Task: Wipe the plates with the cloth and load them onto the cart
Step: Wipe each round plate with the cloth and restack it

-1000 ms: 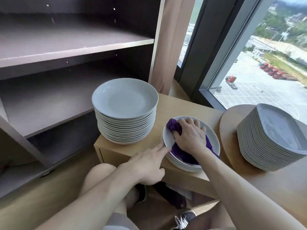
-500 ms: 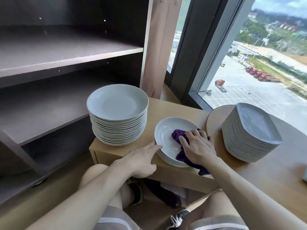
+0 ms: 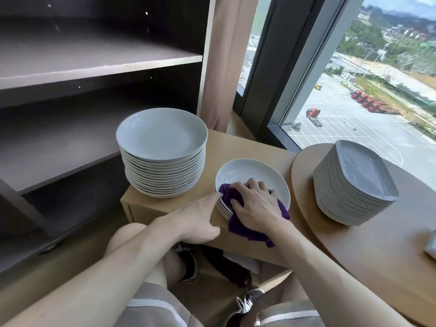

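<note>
Cloth (image 3: 245,232) trails nearward off plate (image 3: 250,172); R hand (image 3: 257,206) grip clutches it, L hand (image 3: 198,220) empty.

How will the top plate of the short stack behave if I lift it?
The top plate looks like glazed ceramic: probably rigid, breakable, perhaps slick. Nested in the short stack, it likely lifts off rather than slides. The cloth on it may drag.

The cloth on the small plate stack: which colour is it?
The cloth is plain dark purple; the head view shows it best.
</note>
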Motion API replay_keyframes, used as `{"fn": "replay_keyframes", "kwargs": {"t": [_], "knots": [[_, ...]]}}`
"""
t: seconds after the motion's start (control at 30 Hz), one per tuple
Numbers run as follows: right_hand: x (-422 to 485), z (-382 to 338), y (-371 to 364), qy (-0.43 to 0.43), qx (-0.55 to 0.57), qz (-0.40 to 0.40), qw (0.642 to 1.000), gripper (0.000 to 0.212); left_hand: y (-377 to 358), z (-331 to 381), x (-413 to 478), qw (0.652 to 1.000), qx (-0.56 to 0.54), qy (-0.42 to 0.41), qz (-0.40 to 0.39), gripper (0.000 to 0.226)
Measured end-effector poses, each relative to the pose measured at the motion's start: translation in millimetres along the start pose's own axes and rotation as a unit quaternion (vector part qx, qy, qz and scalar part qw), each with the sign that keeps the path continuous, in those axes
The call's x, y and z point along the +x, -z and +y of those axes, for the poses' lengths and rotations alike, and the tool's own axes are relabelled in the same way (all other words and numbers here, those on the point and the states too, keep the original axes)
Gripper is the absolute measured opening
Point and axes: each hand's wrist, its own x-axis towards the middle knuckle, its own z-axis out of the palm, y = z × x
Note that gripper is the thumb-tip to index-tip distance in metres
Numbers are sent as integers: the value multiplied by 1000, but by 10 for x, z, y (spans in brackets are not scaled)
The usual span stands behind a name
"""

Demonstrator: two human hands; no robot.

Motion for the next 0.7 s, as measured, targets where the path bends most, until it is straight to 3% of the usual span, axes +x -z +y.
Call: {"fn": "replay_keyframes", "kwargs": {"t": [0.2,0.4,0.7], "knots": [[314,-28,-112,-9,33,43,999,32,6,20,-26,997,57,-46,-1,84],[612,107,-140,-24,0,91,996,35,9,-2,-13,996,87,-34,-6,75],[487,471,0,-8,-84,62,995,36,26,-35,-13,996,90,-16,1,72]]}}
